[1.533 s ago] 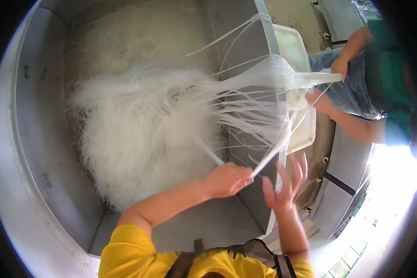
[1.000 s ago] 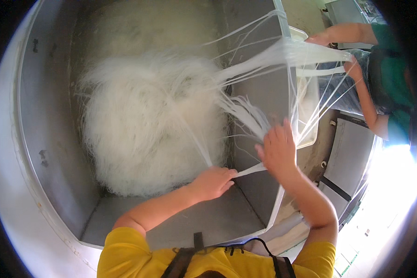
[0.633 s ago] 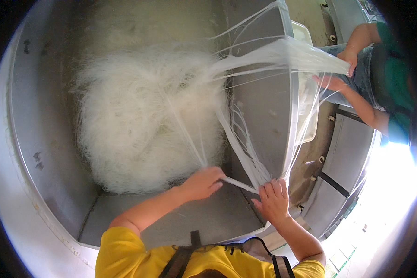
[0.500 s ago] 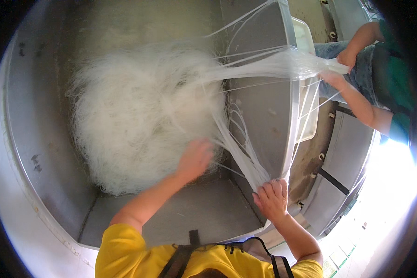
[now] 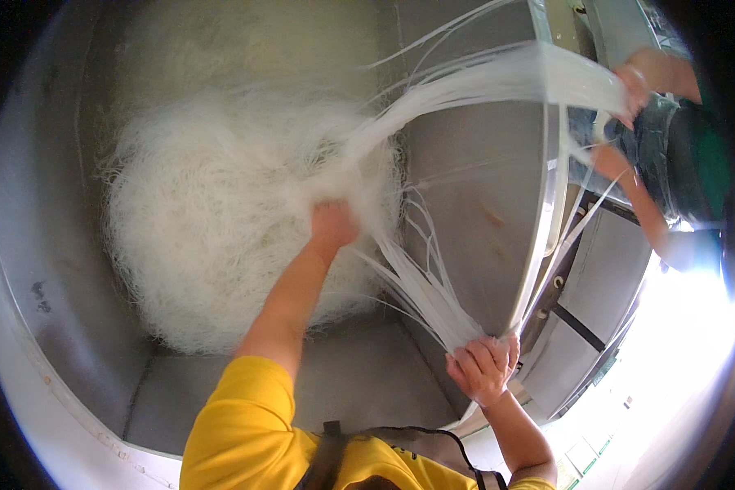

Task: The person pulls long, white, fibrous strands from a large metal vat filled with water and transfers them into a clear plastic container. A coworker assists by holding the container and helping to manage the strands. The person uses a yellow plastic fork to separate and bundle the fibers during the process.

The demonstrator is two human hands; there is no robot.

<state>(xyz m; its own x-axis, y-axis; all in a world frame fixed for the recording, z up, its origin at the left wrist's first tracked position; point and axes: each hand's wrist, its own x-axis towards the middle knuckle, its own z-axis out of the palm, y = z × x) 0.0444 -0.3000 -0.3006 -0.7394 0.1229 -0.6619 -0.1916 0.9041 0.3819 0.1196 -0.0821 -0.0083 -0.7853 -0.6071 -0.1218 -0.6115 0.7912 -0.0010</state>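
Note:
A large heap of thin, whitish translucent noodles (image 5: 220, 220) lies in a deep metal tank (image 5: 367, 363). My left hand (image 5: 335, 222) is at the right-hand part of the heap, its fingers blurred and sunk among the strands. At the tank's right rim, my right hand (image 5: 483, 367) is closed round a bundle of noodles (image 5: 437, 302) that stretches down from the heap over the wall. A second bundle (image 5: 482, 77) runs from the heap across the rim to a co-worker's hand (image 5: 631, 90). The co-worker's other hand (image 5: 611, 162) is near more hanging strands.
The tank's right wall (image 5: 482, 188) stands between me and the co-worker, who wears a green top (image 5: 714, 155). Cloudy liquid (image 5: 245, 41) shows at the tank's far end. Beyond the rim is metal equipment (image 5: 604, 278), with bright light at the lower right.
My left hand has moved up and slightly left into the heap. The co-worker's upper hand has lifted its bundle up and right, apart from the other hand. My right hand still grips its strands.

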